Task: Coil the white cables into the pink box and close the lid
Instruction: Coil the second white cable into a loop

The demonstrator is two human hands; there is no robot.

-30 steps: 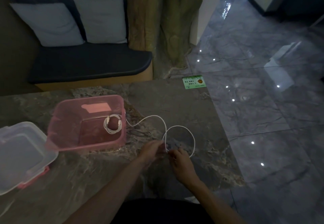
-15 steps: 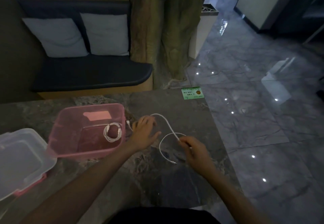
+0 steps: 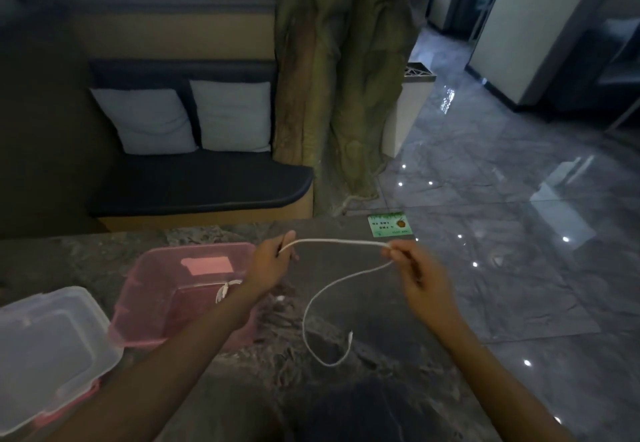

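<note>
Both pinching tight: left hand (image 3: 268, 263) and right hand (image 3: 414, 272) hold the cable (image 3: 334, 241) stretched doubled between them, tail dangling to the table (image 3: 242, 389).

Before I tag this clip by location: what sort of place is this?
Probably a restaurant or cafe seating area, not a home. A built-in booth bench with two pillows, a decorative tree-trunk pillar, a polished tile floor and a small green card on the marble table suggest it.

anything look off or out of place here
Nothing stands out. The loose white cable is stretched between the left hand and right hand, the pink box sits upright, and its lid rests beside it.
</note>
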